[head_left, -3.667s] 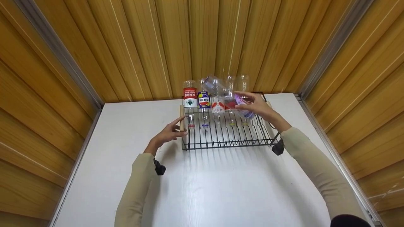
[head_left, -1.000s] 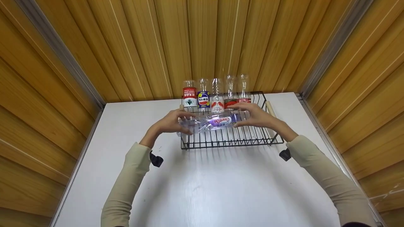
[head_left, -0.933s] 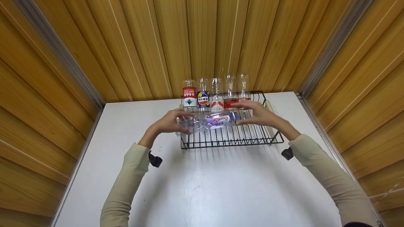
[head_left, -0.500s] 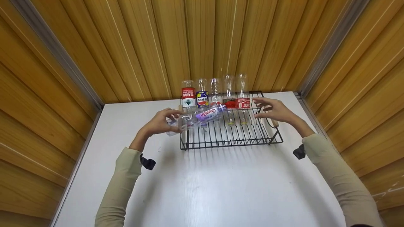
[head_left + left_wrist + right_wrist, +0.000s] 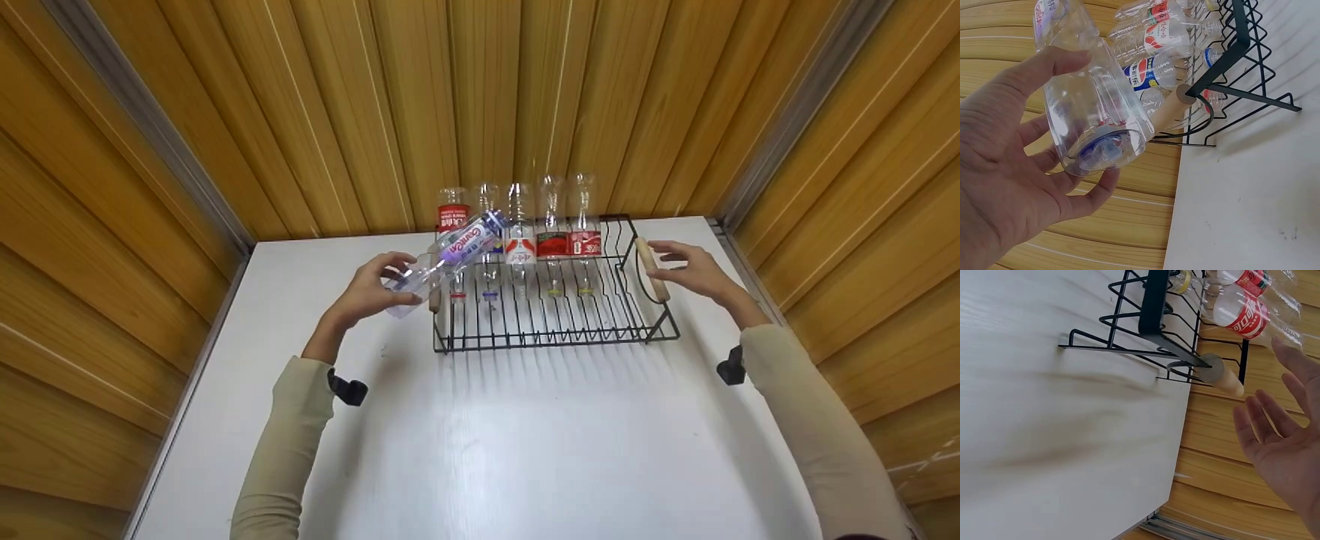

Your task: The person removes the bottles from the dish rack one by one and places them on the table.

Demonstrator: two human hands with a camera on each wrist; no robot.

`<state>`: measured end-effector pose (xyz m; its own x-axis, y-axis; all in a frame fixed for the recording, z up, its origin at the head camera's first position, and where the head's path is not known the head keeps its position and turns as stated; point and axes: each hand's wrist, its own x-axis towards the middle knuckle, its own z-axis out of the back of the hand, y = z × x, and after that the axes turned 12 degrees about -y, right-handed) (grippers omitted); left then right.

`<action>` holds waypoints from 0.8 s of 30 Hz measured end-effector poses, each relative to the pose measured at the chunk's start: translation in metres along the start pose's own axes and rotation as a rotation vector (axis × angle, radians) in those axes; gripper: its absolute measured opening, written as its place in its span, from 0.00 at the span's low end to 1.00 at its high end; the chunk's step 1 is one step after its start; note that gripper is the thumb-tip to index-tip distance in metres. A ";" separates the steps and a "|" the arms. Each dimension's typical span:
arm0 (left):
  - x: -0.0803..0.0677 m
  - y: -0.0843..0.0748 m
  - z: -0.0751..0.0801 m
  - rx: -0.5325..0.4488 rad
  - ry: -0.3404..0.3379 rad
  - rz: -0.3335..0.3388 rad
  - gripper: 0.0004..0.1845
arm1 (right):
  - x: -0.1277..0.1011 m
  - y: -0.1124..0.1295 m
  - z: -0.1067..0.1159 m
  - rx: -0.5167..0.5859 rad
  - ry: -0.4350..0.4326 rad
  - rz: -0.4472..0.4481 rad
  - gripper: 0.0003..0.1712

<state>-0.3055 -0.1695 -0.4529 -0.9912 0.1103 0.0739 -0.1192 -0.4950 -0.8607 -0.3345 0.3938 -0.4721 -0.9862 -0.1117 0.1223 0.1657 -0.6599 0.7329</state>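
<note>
Whereas a second ago both hands held it, in the head view the clear bottle (image 5: 448, 256) is gripped by the left hand (image 5: 369, 291) alone, tilted over the rack (image 5: 555, 341)'s left end; the handover is judged complete. In the left wrist view, fingers (image 5: 1044, 67) are curled round its base. In the right wrist view, the right hand (image 5: 1283, 439) is spread, empty, beside the wooden handle (image 5: 1224, 379).

Bright, even light fills all three views. On the white table (image 5: 525, 450) a soft sheen runs down the middle, and faint striped shadows of the wire rack (image 5: 555, 330) fall toward the camera. The head view bends the wooden wall panels (image 5: 300, 112) outward at the edges. The right wrist view shows smeared, dark shadow streaks across the tabletop. The clear bottle (image 5: 1092, 107) catches small highlights close to the lens.
</note>
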 end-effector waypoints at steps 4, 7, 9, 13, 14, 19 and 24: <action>0.001 0.006 0.001 -0.024 -0.036 0.048 0.38 | -0.001 -0.010 -0.002 -0.003 0.011 -0.025 0.38; 0.001 0.010 0.000 -0.045 -0.053 0.072 0.38 | 0.000 -0.016 -0.004 -0.001 0.026 -0.033 0.38; 0.001 0.013 -0.001 -0.057 -0.059 0.084 0.38 | 0.000 -0.020 -0.005 -0.001 0.032 -0.039 0.38; 0.001 0.018 -0.001 -0.083 -0.077 0.111 0.39 | 0.000 -0.024 -0.006 -0.002 0.037 -0.043 0.37; 0.001 0.020 -0.001 -0.089 -0.083 0.117 0.39 | -0.001 -0.024 -0.006 -0.005 0.039 -0.040 0.37; 0.002 0.028 -0.002 -0.129 -0.131 0.130 0.41 | -0.002 -0.027 -0.007 -0.031 0.052 -0.002 0.35; 0.003 0.035 -0.002 -0.165 -0.186 0.133 0.41 | -0.001 -0.028 -0.005 -0.021 0.087 -0.014 0.36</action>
<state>-0.3122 -0.1845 -0.4840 -0.9929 -0.1138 0.0333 0.0081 -0.3459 -0.9382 -0.3381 0.4083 -0.4961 -0.9847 -0.1658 0.0527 0.1526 -0.6774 0.7197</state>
